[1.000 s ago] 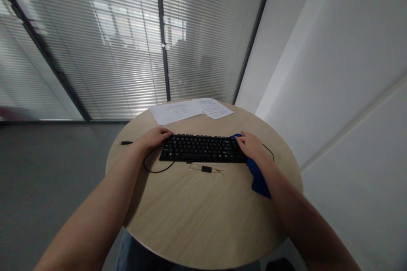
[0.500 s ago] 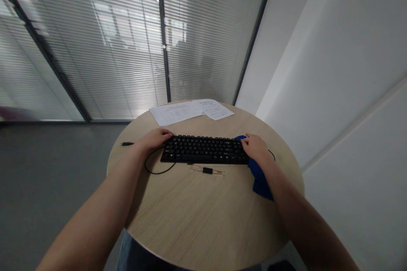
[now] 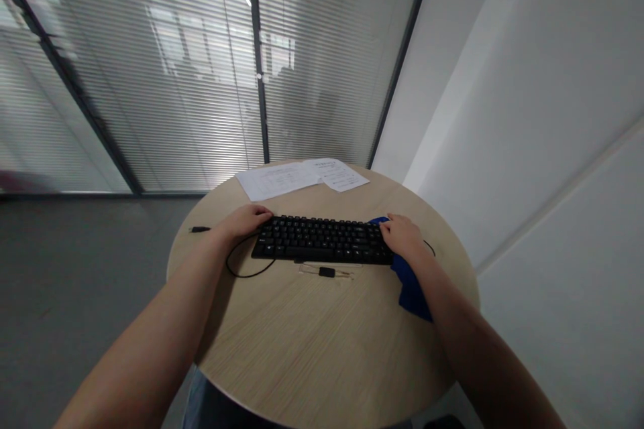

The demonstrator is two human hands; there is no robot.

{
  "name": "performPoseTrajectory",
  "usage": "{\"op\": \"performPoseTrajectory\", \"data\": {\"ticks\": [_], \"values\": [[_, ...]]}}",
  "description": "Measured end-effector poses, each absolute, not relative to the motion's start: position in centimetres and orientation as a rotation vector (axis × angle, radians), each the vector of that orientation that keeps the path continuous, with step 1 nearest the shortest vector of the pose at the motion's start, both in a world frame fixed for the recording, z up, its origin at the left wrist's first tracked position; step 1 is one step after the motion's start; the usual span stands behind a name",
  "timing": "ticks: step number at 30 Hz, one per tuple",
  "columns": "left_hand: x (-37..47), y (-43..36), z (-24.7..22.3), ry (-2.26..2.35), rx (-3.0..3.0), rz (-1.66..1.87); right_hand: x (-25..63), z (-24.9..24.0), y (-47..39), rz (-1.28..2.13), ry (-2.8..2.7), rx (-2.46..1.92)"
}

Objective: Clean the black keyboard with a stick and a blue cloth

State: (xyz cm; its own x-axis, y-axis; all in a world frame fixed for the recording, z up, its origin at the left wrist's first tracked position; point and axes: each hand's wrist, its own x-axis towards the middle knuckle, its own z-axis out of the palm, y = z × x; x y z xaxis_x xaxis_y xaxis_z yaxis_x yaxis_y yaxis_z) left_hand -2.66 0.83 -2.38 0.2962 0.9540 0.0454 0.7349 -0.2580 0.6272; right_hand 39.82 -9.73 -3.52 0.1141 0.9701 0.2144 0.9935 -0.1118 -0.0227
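Note:
A black keyboard (image 3: 322, 240) spans the middle of the round table, its keys facing up. At its upper left corner my left hand (image 3: 247, 220) is closed on the edge. My right hand (image 3: 402, 234) grips the right end, with a blue cloth (image 3: 413, 293) under and beside it; whether the fingers also hold the cloth is hidden. A thin black cable (image 3: 245, 275) loops out by the left end, and a dark plug (image 3: 200, 229) lies left of my left wrist. Just in front of the keyboard sits a small black piece with thin pale strands (image 3: 327, 272).
Printed paper sheets (image 3: 279, 179) lie at the far side of the round wooden table (image 3: 322, 348). Beyond stands a glass partition with blinds (image 3: 201, 100). A white wall (image 3: 543, 147) rises on the right.
Both hands keep their hold on the keyboard. The whole view has shifted by only a few pixels; nothing else visibly differs.

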Motion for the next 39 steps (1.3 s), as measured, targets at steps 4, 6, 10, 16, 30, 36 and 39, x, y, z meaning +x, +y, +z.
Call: {"op": "performPoseTrajectory", "data": {"ticks": [4,6,10,16,30,36,39], "values": [[-2.7,0.9,-2.5,1.506,2.084,0.578,39.7,-3.4,-10.0,-0.204,-1.996,-2.216],[-2.6,0.8,-2.4,1.508,2.079,0.576,39.6,-3.5,-9.9,-0.190,-2.007,-2.216],[-2.4,0.6,-2.2,1.505,2.068,0.581,39.6,-3.5,-10.0,-0.194,-2.014,-2.217],[-2.5,0.7,-2.3,1.509,2.081,0.575,39.8,-3.0,-10.6,-0.193,-2.010,-2.199],[-2.6,0.9,-2.5,1.487,2.092,0.580,40.4,-3.1,-10.1,-0.121,-2.018,-2.173],[-2.8,0.8,-2.4,1.472,2.101,0.570,40.8,-3.2,-10.1,-0.106,-1.975,-2.164],[-2.7,0.8,-2.3,1.470,2.107,0.565,41.3,-3.3,-10.0,-0.066,-1.963,-2.122]]}}
